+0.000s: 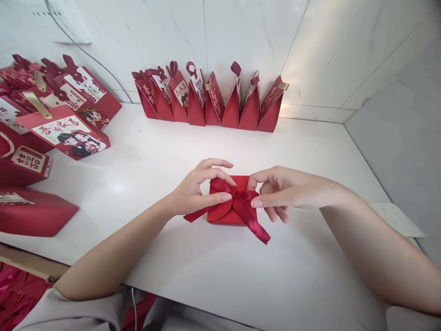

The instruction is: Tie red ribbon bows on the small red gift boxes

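A small red box lies on the white table, with a dark red satin ribbon tied in a bow on its top. One ribbon tail points to the lower left, the other to the lower right. My left hand pinches the left loop of the bow between thumb and index finger. On the right side, my right hand has its thumb and bent index finger on the right loop, its other fingers curled beside the box.
Several red gift boxes with ribbon handles stand in a row along the tiled wall. More printed red boxes crowd the left of the white table. Red material fills a carton at the lower left.
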